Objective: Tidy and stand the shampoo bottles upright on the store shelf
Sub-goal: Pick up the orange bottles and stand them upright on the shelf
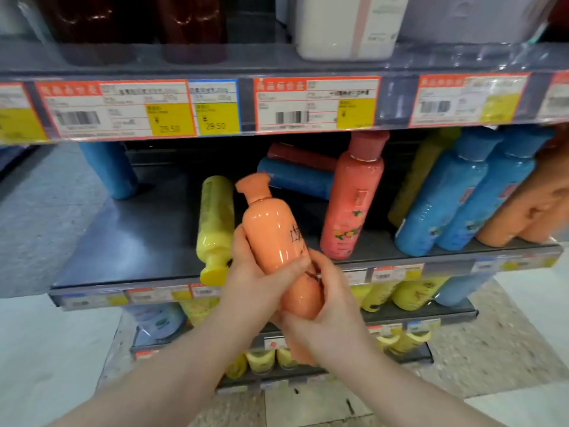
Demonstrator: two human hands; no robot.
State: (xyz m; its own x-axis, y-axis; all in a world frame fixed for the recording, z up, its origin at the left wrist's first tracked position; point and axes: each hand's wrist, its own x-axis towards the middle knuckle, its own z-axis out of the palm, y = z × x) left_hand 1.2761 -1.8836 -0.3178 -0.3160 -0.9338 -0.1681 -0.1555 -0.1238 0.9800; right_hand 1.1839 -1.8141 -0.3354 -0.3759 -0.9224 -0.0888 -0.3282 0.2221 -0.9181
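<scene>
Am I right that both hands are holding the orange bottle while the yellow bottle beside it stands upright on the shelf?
Not quite: the head view shows the yellow bottle lying down, cap toward the shelf edge. Both hands, left and right, do hold the orange bottle.

Middle shelf (129,241) bottles: three blue upright (443,204); one yellow lying (215,223).

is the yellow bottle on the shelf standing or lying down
Lying down: the yellow bottle rests on its side on the shelf, cap pointing out over the front edge.

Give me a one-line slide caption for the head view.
Both hands, left hand and right hand, hold an orange bottle before the shelf, beside a toppled yellow bottle.
</scene>
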